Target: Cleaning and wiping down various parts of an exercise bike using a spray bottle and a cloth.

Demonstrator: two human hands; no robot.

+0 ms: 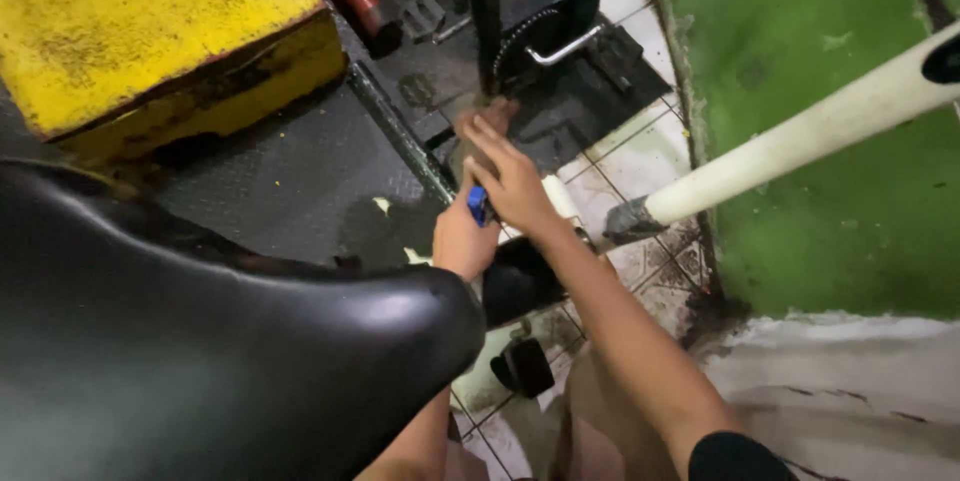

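Two hands close together over a small blue object, low beside a bicycle.

The right hand (515, 186) lies with fingers (482, 141) stretched loosely over the blue object (478, 205), which peeps out between it and the left hand (463, 241), whose fist seems clenched around it; the grip itself is hidden. Just beyond stand the chainring (520, 41) and crank (565, 48), so a slip could, I judge, send knuckles into the teeth. The black saddle (230, 341) blocks the near-left view, making a fumble likelier.

There are two bare hands, the left hand (464, 238) and the right hand (512, 181), one small blue plastic object (479, 205) between them, one black saddle (230, 341) below-left, and one yellow worn block (150, 31) far up-left.
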